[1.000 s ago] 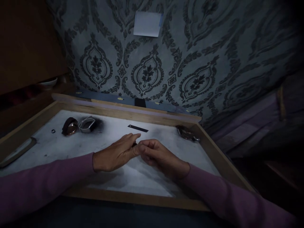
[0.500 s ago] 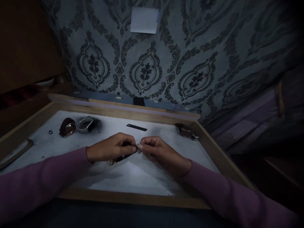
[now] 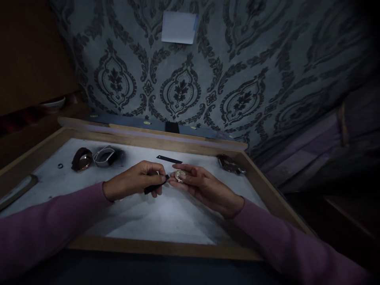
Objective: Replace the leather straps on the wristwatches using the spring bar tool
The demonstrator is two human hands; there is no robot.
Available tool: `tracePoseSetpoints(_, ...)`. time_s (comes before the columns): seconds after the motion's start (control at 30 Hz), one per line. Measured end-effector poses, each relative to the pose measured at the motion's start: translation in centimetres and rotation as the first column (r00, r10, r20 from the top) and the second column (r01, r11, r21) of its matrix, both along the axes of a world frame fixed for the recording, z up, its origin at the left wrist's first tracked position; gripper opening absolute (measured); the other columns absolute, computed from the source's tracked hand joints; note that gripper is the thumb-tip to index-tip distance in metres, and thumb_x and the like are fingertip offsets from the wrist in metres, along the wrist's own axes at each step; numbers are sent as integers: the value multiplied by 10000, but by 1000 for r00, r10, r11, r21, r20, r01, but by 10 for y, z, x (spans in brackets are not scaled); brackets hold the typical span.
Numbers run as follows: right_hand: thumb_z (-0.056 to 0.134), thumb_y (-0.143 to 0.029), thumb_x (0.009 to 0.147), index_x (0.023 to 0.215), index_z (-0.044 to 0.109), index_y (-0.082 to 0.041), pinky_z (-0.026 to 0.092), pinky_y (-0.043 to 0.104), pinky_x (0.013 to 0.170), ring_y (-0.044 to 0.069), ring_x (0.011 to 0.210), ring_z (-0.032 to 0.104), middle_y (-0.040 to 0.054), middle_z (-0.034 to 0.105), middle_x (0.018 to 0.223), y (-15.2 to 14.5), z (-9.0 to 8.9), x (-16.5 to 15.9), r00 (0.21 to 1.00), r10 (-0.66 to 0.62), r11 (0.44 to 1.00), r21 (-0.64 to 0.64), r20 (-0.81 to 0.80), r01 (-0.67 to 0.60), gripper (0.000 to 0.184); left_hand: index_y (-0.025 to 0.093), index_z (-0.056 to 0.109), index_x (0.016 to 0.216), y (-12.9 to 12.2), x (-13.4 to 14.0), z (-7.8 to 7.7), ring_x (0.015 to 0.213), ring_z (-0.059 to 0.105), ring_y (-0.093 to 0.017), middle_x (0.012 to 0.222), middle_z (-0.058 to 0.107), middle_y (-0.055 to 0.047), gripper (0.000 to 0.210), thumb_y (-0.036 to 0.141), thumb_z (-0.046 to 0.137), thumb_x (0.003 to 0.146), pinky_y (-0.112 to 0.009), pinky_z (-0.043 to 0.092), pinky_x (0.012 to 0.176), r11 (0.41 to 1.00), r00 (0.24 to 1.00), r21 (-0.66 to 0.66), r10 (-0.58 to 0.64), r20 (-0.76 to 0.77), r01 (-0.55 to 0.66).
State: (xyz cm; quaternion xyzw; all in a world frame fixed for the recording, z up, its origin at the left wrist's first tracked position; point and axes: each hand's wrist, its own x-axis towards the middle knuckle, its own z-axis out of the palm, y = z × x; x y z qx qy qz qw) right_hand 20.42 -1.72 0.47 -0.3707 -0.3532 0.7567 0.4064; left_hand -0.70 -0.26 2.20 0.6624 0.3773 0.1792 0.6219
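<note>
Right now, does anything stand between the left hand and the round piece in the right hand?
Yes: the end of the black strap, pinched in the left hand, and fingertips of the right hand lie between them. Whether strap and round piece touch is unclear.

Dark damask on grey-blue wallpaper (image 3: 181,89); mauve sleeves (image 3: 68,210).
The watch case (image 3: 178,175) is pale gold, the strap (image 3: 152,188) black; the tray (image 3: 166,248) is brown-walled, its bottom (image 3: 172,221) white with dark smudges; one wristwatch (image 3: 85,162) is brown and coppery.
</note>
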Motion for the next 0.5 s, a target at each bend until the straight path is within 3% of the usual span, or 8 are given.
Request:
tracePoseSetpoints(0.1,780,-161,763,930,636,-126,553,208,910,125,900,707,31,689,861,-1,1,-1,1000,-8,999,53,21,7,223,161,533,796,-1,0,2,567,582,-103,684,613,-5,248,404,559,839,-165,252,389,999,1000,-43,6,-8,-7)
tracePoseSetpoints(0.23,804,-238,745,781,658,-134,553,176,861,126,918,698,7,649,842,-1,3,-2,999,-7,994,110,41,2,183,155,541,794,0,1,1,511,565,-85,650,591,11,240,392,562,830,-153,281,385,999,1000,-27,20,-13,-20)
tracePoseSetpoints(0.5,828,-249,701,817,741,-146,555,196,753,103,803,661,21,703,828,1,-4,-1,994,73,991,107,76,-81,178,150,555,758,1,3,-7,431,544,-73,583,597,18,242,383,575,817,-150,269,372,999,999,1,36,2,-36)
